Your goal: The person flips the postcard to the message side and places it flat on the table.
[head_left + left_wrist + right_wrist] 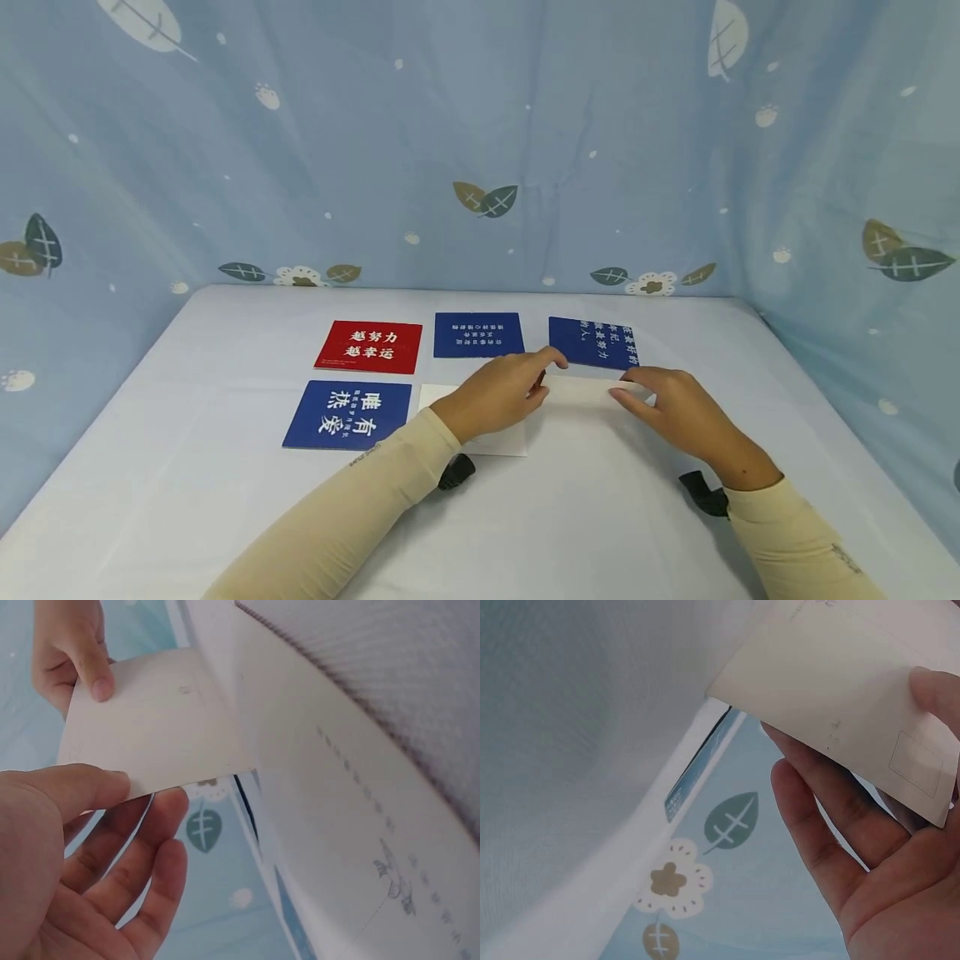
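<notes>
A white-backed postcard (581,390) is held up off the table between both hands, its plain printed back toward me. My left hand (498,392) pinches its left edge, thumb on the white face and fingers behind. At the opposite edge, my right hand (686,417) grips it with the thumb in front. In the right wrist view a small printed stamp box (916,763) shows near the postcard's corner. Another white card (491,440) lies on the table under my left hand, partly hidden by it; the left wrist view shows faint lettering and a small drawing (394,877) on it.
A red card (369,347) with white characters lies at the back left, and a blue card (307,421) in front of it. Two more blue cards, one back middle (478,335) and one back right (594,342), lie near the patterned curtain (420,125). White cloth (600,533) covers the table.
</notes>
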Available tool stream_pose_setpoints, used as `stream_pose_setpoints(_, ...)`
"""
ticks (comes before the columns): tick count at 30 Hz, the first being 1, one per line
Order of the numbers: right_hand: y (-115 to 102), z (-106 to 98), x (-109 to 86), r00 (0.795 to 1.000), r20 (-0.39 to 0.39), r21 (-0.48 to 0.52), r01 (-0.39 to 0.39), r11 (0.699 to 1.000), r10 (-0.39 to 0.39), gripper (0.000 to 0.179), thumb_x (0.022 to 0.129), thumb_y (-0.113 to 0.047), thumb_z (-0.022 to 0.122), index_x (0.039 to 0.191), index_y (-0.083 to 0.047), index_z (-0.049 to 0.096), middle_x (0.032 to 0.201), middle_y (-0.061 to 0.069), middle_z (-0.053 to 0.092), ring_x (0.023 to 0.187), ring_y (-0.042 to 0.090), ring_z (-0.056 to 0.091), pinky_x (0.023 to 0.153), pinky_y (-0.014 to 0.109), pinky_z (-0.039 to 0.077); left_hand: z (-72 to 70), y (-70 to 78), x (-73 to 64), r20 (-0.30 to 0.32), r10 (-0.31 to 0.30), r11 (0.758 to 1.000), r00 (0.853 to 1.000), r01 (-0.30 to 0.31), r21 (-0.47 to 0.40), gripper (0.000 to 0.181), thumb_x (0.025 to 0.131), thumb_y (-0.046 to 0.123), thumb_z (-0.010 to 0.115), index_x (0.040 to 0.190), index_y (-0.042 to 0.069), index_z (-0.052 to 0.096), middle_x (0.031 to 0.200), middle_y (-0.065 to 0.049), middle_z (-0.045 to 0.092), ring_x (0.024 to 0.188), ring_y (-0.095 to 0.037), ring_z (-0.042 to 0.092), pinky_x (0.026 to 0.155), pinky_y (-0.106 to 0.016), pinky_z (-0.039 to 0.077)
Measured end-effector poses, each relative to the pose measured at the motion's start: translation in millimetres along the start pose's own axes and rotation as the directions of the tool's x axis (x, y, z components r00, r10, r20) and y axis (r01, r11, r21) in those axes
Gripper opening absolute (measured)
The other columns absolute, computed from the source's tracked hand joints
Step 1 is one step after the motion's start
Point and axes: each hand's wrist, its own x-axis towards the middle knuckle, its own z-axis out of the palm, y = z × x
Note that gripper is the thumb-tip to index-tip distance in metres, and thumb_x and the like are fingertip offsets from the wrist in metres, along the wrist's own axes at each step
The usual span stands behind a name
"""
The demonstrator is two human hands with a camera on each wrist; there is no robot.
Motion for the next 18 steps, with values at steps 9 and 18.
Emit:
stream_pose_setpoints(9, -0.5, 3.6, 1.0, 0.999, -0.032, 0.030, -0.011, 0.999, 0.012, 0.022, 0.094, -0.025, 0.070, 0.105, -0.006, 0.072, 0.102, 0.011, 0.074, 0.081, 0.019, 0.065, 0.063, 0.031, 0.057, -1.6, 1.6, -3.1, -0.014, 0.009, 0.999, 1.000, -0.010, -0.044, 0.046, 0.098, 0.011, 0.062, 0.141, 0.019, 0.048, 0.077, 0.006, 0.060, 0.064, -0.005, 0.053, 0.057, -0.011, 0.046)
stream_pose_setpoints(18, -0.1, 3.7, 1.1, 0.996, -0.071, 0.097, -0.048, 0.994, 0.055, 0.033, 0.091, -0.022, 0.074, 0.117, -0.001, 0.069, 0.116, 0.019, 0.070, 0.098, 0.032, 0.067, 0.076, 0.048, 0.059, -1.5, 5.5, -4.3, 0.017, -0.026, 0.998, 1.000, 0.027, -0.062, 0.048, 0.097, 0.013, 0.066, 0.141, 0.019, 0.048, 0.074, 0.006, 0.060, 0.063, -0.005, 0.054, 0.055, -0.013, 0.046)
